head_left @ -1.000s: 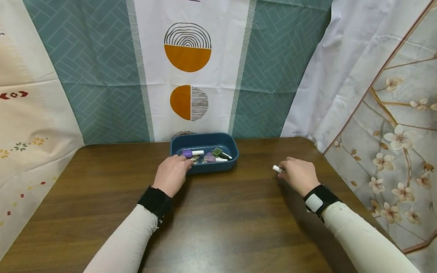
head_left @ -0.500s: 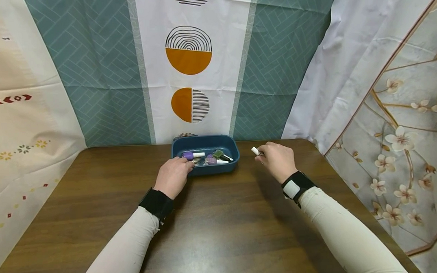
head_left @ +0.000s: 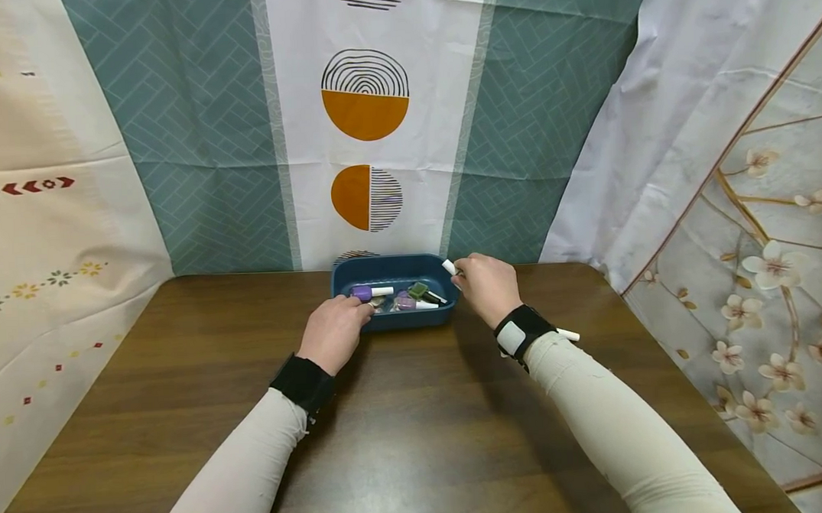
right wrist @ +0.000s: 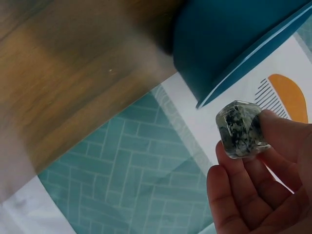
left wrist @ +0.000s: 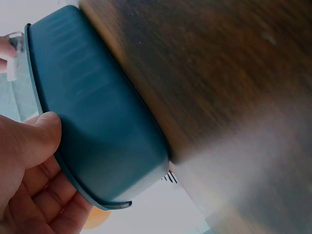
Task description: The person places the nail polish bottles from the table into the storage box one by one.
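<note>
In the head view my left hand (head_left: 335,330) is at the front left of a dark blue plastic bin (head_left: 403,320). The left wrist view shows thumb and fingers pinching the bin's rim (left wrist: 44,108). My right hand (head_left: 489,285) is just over the bin's right end, holding a nail polish bottle (right wrist: 239,130) between thumb and fingers. Its glass is clear with dark flecks, and its white cap (head_left: 449,268) points toward the bin. Inside lie several more polish bottles, among them a purple one (head_left: 362,292), a green one (head_left: 418,290) and a lilac one (head_left: 405,303).
On the brown wooden table (head_left: 418,409), a white cap (head_left: 568,334) shows from behind the right wrist; the rest of that object is hidden. Patterned cloth (head_left: 374,204) hangs along the table's back edge, with more cloth at both sides.
My right hand has moved left from the table's right side to the bin's right end, carrying the nail polish bottle. A white cap on the table has come into sight. The left hand stays at the rim.
</note>
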A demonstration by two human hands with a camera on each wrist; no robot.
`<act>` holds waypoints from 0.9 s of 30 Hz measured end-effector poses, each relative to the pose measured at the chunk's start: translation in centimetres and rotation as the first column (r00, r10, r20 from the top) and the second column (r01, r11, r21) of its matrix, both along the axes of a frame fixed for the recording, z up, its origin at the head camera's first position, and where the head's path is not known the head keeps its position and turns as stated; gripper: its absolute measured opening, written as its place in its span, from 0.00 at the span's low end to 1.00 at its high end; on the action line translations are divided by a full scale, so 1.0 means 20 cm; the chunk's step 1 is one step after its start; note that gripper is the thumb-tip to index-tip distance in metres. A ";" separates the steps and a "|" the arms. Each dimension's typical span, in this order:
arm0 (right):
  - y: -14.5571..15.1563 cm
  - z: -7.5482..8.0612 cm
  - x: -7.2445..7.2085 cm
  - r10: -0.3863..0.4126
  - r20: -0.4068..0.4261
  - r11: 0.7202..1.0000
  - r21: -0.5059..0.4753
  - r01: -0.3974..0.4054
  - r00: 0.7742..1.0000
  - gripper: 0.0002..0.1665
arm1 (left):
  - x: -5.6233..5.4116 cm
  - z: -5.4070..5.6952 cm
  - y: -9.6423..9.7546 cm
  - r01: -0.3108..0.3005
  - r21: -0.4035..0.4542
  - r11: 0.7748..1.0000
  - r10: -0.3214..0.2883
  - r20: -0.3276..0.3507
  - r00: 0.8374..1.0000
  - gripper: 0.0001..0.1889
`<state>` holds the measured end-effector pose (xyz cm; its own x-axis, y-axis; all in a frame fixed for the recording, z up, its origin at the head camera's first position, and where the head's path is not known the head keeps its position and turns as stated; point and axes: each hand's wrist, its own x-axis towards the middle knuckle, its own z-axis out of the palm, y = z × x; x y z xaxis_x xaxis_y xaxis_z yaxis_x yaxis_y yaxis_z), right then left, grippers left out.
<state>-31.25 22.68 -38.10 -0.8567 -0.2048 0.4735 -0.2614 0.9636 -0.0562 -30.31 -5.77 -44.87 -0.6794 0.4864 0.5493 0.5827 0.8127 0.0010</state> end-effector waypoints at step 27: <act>-0.10 -0.07 -0.13 0.000 -0.002 1.000 -0.016 0.000 1.000 0.08 | 0.01 0.02 0.01 -0.025 -0.017 1.000 0.026 0.054 0.998 0.07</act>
<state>-33.86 20.78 -39.44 -0.8557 -0.1977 0.4782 -0.2620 0.9625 -0.0710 -30.18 -5.63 -44.46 -0.7205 0.4771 0.5032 0.5611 0.8276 0.0186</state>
